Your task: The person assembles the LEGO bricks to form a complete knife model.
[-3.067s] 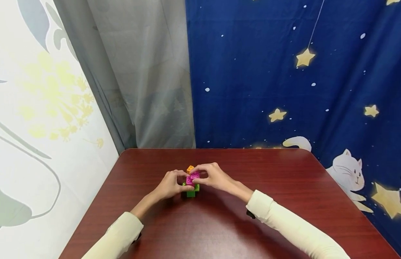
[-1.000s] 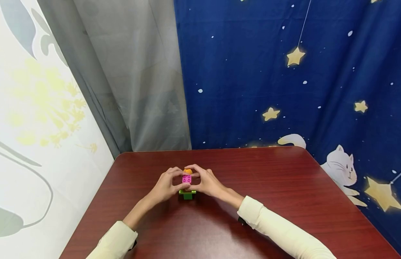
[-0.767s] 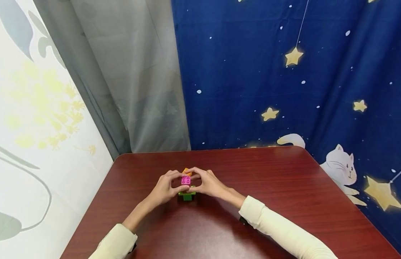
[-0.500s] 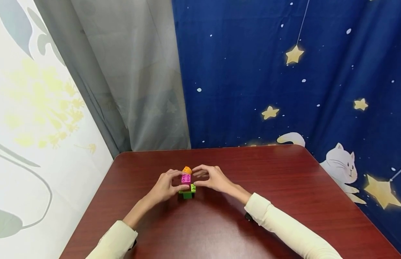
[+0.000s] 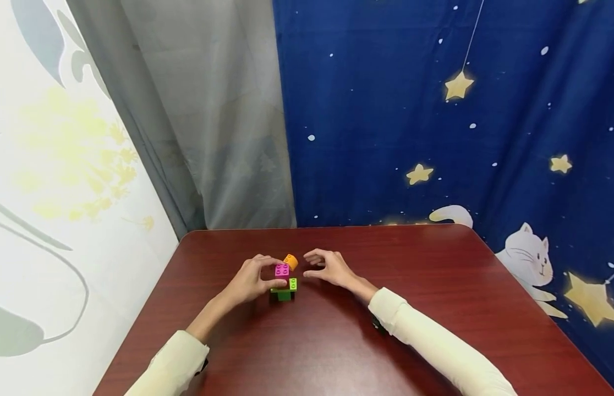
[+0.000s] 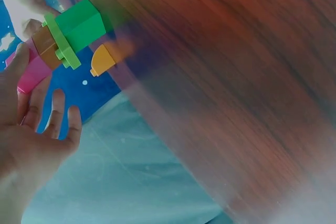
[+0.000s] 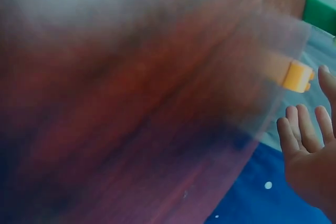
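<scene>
A small stack of toy building bricks stands on the table. My left hand (image 5: 250,281) pinches the pink brick (image 5: 282,269) at its top between thumb and fingers. Under it, the left wrist view shows a brown layer (image 6: 46,45), a light green plate (image 6: 61,41) and a green brick (image 6: 82,24) as the base. My right hand (image 5: 333,269) hovers right of the stack with fingers loosely bent and apart, holding nothing. Just behind the stack lies an orange rounded brick (image 5: 290,261), untouched, between the two hands.
The dark red wooden table (image 5: 336,341) extends around the stack, its far edge a short way behind. Beyond hang a grey curtain (image 5: 233,137), a blue star-patterned curtain (image 5: 366,121) and a white floral one (image 5: 89,231) at the left.
Both hands were at the pink brick; my right hand has let go and drawn back to the right. The left keeps its pinch. The pink brick, askew earlier, now sits straighter.
</scene>
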The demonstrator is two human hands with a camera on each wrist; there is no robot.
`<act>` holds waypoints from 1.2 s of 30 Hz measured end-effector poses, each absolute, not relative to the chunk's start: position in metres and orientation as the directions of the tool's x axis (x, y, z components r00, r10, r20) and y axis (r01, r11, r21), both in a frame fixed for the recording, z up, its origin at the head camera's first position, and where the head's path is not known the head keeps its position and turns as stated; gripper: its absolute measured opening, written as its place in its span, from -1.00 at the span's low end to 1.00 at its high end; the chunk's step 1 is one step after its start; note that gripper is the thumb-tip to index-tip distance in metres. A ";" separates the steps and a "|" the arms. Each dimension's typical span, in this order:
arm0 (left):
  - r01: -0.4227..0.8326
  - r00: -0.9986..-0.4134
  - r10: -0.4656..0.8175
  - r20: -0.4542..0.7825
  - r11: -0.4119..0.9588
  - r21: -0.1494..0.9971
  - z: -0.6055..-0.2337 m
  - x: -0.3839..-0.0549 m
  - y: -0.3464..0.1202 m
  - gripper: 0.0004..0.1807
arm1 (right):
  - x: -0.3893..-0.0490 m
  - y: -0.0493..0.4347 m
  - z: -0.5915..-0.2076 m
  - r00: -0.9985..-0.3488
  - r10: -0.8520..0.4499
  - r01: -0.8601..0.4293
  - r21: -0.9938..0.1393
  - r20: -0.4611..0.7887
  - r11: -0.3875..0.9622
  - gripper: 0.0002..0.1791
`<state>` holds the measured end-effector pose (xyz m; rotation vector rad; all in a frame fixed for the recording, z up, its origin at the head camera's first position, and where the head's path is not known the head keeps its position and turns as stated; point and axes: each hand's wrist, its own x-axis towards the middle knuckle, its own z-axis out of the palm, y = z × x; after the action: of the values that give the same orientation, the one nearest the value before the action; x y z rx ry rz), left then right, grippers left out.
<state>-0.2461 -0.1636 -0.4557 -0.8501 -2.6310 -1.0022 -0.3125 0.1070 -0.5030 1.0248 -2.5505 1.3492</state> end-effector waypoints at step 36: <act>0.588 -0.809 0.425 0.407 0.601 0.542 -0.461 -0.244 -0.162 -0.55 | -0.317 0.103 -0.499 -0.754 -0.571 -0.616 -0.651 0.324 0.443 -0.68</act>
<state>-0.2436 -0.1623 -0.4607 -0.8351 -2.5931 -1.0053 -0.3165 0.1030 -0.4989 1.0786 -2.6202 1.2195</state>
